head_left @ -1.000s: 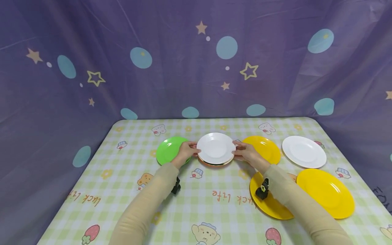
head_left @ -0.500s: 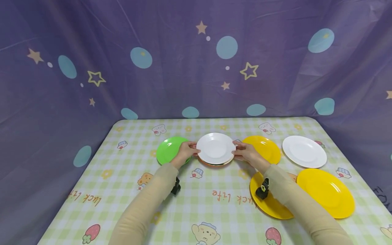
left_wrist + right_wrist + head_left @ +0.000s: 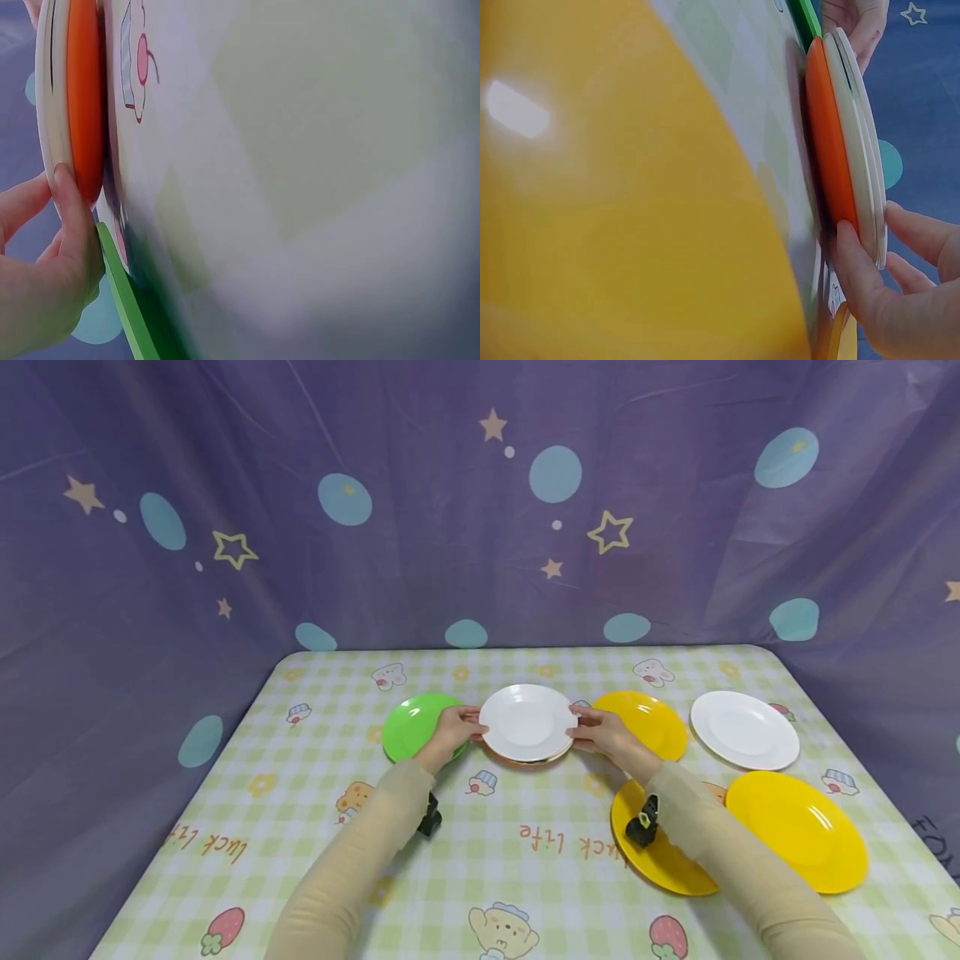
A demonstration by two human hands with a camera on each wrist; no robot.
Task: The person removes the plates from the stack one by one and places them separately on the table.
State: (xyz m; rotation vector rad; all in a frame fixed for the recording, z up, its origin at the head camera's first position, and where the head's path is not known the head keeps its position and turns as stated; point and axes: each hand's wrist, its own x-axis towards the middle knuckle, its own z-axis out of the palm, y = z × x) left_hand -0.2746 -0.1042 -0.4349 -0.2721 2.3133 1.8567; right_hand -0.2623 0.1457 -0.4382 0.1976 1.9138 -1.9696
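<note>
A stack of plates lies at the back middle of the table, a white plate (image 3: 528, 722) on top. Under it the right wrist view shows pale plate rims and, lowest, an orange plate (image 3: 829, 135). My left hand (image 3: 453, 732) holds the stack at its left edge, thumb against the pale rims in the left wrist view. From the right side my right hand (image 3: 611, 737) grips it, with the thumb on the orange plate's side and fingers at the top rim. A green plate (image 3: 412, 727) lies flat beneath and beside my left hand.
Right of the stack lie a yellow plate (image 3: 651, 727) and another white plate (image 3: 745, 731). Nearer are a yellow plate (image 3: 798, 831) and one more yellow plate (image 3: 652, 852) partly under my right forearm. A checked tablecloth (image 3: 480, 868) covers the table; a purple curtain (image 3: 427, 577) hangs behind.
The top white plate and my left hand have shifted very slightly left; a little less orange shows below the plate. The right hand has stayed in place.
</note>
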